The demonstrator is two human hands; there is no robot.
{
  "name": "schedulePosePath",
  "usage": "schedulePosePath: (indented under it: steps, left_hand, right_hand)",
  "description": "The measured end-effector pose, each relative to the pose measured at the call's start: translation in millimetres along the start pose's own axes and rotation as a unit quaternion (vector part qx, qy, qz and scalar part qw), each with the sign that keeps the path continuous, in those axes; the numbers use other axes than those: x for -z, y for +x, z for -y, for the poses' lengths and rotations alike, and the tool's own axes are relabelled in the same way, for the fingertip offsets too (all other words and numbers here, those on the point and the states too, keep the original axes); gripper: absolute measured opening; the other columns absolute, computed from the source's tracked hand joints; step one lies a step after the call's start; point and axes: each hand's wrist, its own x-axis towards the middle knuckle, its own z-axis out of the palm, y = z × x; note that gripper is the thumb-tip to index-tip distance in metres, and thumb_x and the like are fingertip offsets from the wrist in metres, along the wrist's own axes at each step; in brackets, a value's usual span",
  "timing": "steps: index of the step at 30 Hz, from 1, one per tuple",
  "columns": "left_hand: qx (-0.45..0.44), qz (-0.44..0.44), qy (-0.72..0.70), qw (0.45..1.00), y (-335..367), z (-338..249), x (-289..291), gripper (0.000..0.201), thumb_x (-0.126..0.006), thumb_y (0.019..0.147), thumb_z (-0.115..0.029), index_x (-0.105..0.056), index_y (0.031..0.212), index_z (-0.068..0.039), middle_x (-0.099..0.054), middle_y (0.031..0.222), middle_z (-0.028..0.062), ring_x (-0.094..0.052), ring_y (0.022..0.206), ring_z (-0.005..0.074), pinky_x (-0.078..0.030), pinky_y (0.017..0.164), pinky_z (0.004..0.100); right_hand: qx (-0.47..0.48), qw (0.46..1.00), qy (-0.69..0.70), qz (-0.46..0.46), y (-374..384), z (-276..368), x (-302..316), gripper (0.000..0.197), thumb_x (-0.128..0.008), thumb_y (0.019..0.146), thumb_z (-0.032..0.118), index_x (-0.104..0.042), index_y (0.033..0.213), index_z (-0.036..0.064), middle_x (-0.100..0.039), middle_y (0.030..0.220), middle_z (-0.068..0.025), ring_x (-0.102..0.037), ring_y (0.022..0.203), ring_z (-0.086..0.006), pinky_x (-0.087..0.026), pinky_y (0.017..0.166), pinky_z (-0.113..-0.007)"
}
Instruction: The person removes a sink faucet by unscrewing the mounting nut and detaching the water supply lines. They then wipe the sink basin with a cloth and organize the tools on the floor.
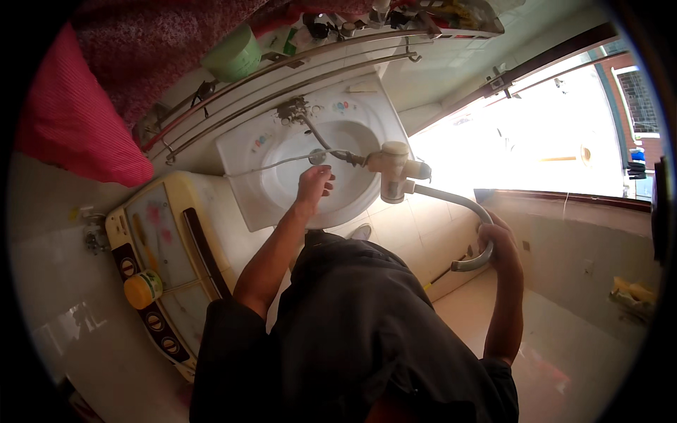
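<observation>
My right hand (499, 243) is wrapped round the curved grey spout of an electric heating faucet (392, 169), near the spout's hooked end. The faucet's pale, yellowed body hangs over the right rim of a white washbasin (243, 204), joined to a metal hose (317, 132) from the wall fitting. Over the front of the bowl is my left hand (314, 187), its fingers loosely curled with small gaps and nothing visible in them. A white cord (271, 166) runs across the basin just beyond those fingers, and the drain lies behind it.
A twin-tub washing machine (201, 190) stands left of the basin, with a yellow-lidded jar (143, 289) on it. Above the basin are towel rails (282, 99), a green bowl (234, 56) and hanging pink towels (77, 120). A bright window (536, 134) opens at the right.
</observation>
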Motion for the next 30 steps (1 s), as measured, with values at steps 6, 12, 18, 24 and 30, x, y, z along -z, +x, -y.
schedulePosePath:
  steps: [6, 12, 18, 24, 30]
  left_hand:
    - [0.030, -0.024, -0.078, 0.996, 15.5, -20.0, 41.3, 0.025, -0.062, 0.098, -0.026, -0.064, 0.111, -0.005, -0.068, 0.093, 0.0060, -0.059, 0.067, 0.0109, -0.048, 0.057, 0.0249]
    - [0.091, 0.047, 0.029, 0.994, 26.2, -13.9, 24.4, 0.029, -0.061, 0.100, -0.028, -0.063, 0.116, -0.003, -0.069, 0.098, 0.0095, -0.063, 0.073, 0.0131, -0.051, 0.061, 0.0269]
    - [0.205, 0.089, -0.047, 0.974, 33.0, -2.3, -16.6, 0.032, -0.063, 0.098, -0.034, -0.063, 0.108, -0.003, -0.069, 0.091, 0.0106, -0.064, 0.069, 0.0183, -0.051, 0.057, 0.0317]
    - [-0.232, -0.200, 0.193, 0.932, 67.5, -33.1, 4.3, 0.031, -0.062, 0.087, -0.025, -0.065, 0.073, 0.002, -0.066, 0.067, 0.0144, -0.065, 0.064, 0.0253, -0.050, 0.064, 0.0426]
    - [0.197, -0.039, -0.264, 0.943, 172.0, -65.9, 50.2, 0.031, -0.044, 0.107, -0.026, -0.054, 0.109, 0.004, -0.062, 0.107, 0.0203, -0.062, 0.091, 0.0299, -0.056, 0.075, 0.0389]
  right_hand:
    - [-0.032, 0.999, 0.025, -0.029, 6.1, -21.4, 10.0, 0.034, -0.053, 0.092, 0.007, -0.057, 0.125, -0.0002, -0.050, 0.066, -0.0015, -0.050, 0.048, -0.0124, -0.040, 0.041, -0.025]
    - [-0.087, 0.993, 0.069, -0.034, 7.4, -43.0, 16.6, 0.019, -0.053, 0.095, 0.011, -0.058, 0.113, 0.0062, -0.049, 0.067, -0.0011, -0.049, 0.047, -0.0132, -0.039, 0.040, -0.026]
    - [-0.114, 0.986, 0.112, -0.050, 2.4, -50.0, 4.5, 0.016, -0.053, 0.096, 0.011, -0.056, 0.110, 0.0070, -0.048, 0.067, -0.0017, -0.049, 0.047, -0.0141, -0.038, 0.039, -0.026]
    - [-0.106, 0.985, 0.110, -0.084, -18.1, -50.4, -5.9, 0.035, -0.051, 0.093, 0.007, -0.055, 0.127, 0.0031, -0.048, 0.065, -0.0022, -0.049, 0.043, -0.0135, -0.042, 0.037, -0.027]
    - [-0.071, 0.993, 0.043, -0.080, -23.6, -40.0, -22.8, 0.053, -0.051, 0.089, 0.004, -0.049, 0.141, -0.0011, -0.047, 0.061, -0.0011, -0.048, 0.042, -0.0112, -0.043, 0.037, -0.025]
